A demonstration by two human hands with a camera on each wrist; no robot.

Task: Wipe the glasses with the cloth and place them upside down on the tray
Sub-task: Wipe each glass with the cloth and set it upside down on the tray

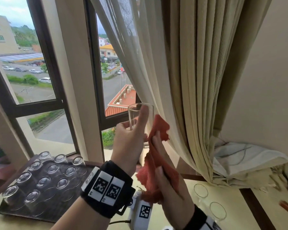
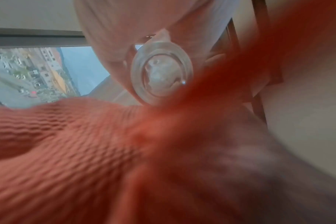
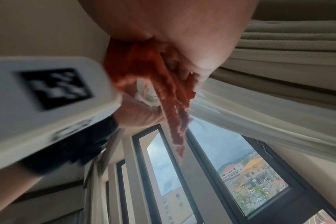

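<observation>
Window behind; left hand grips glass, right hand presses cloth alongside.

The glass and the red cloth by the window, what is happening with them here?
A person is wiping a glass at the window. The left hand holds the glass upright, and the right hand grips the red cloth against its side. On the tray to the left, many glasses already stand upside down. Two more glasses wait upright on the counter to the right, so the job is not finished.
</observation>
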